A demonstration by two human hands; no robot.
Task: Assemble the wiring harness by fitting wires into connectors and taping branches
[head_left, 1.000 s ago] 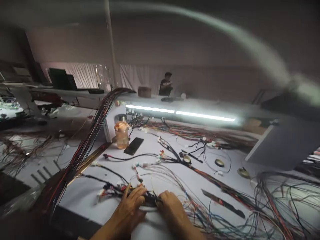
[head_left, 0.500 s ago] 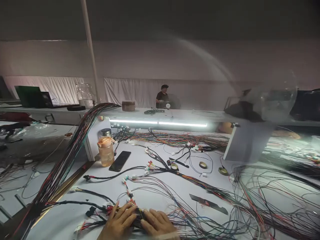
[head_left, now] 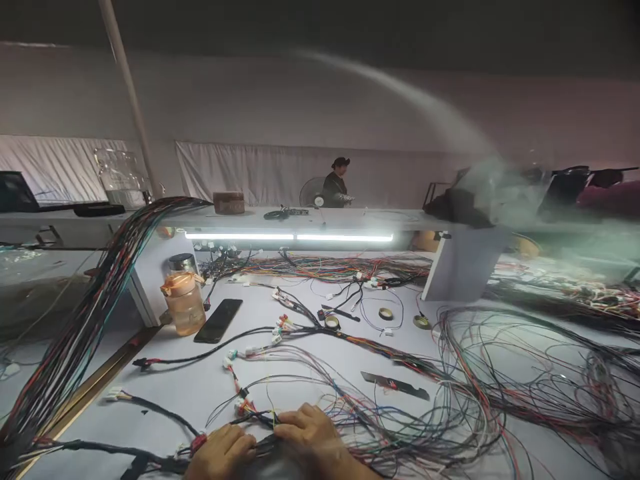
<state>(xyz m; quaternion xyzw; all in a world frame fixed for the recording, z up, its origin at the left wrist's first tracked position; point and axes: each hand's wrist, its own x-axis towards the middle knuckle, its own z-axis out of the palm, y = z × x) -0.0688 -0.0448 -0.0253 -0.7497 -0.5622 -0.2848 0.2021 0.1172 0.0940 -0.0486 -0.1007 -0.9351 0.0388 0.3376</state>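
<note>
At the bottom edge of the head view, my left hand [head_left: 223, 452] is closed over a wire harness [head_left: 265, 443], its fingers curled. Beside it, my right hand [head_left: 313, 433] pinches the same harness, thumb and fingers close together. A short dark stretch of the bundle shows between the hands; the rest there is hidden by them. A thin yellow wire [head_left: 270, 393] rises from the harness near my right fingertips. White connectors [head_left: 243, 405] lie just beyond the hands, and a red connector [head_left: 199, 443] touches my left hand's edge.
An orange bottle [head_left: 184, 303] and a phone [head_left: 219, 320] stand and lie at left. Tape rolls [head_left: 385, 313] and a dark flat blade [head_left: 395, 385] lie among loose wires [head_left: 480, 400]. A thick cable bundle [head_left: 100, 313] hangs from the shelf [head_left: 340, 219]. A person [head_left: 337, 183] stands behind.
The view has swung, so the bench things sit further left. My fingers, earlier stretched over the harness, are now more curled around it. The person behind has turned to the right.
</note>
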